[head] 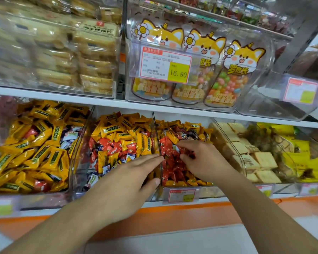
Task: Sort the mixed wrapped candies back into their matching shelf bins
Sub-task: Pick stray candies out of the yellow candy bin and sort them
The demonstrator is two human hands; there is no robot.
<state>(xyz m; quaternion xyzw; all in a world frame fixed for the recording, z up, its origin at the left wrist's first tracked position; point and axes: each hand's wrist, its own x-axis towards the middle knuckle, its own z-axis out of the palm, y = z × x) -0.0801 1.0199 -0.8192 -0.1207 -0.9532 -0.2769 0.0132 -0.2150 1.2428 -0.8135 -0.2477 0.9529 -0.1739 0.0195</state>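
Head view looks down on a shop shelf where three clear bins of wrapped candies sit side by side, and from where I stand the sorting looks far from done. The left bin is mostly yellow candies, yet a few red and white-and-blue ones lie among them. The middle bin is the worst mix: yellow, red and white wrappers all jumbled. The right bin holds mostly red candies, with yellow ones ringing the back and front edges. The left hand lies flat over the front of the middle bin, fingers straight and reaching to the divider, its grip released and holding nothing I can see. The right hand is down in the right bin with fingers curled into the red candies, seemingly pinching one or two, though I cannot tell exactly which. The yellow candies are oblong, and their long axes point every way, many slanting up toward the back of the shelf; the red ones are crumpled and show no clear direction.
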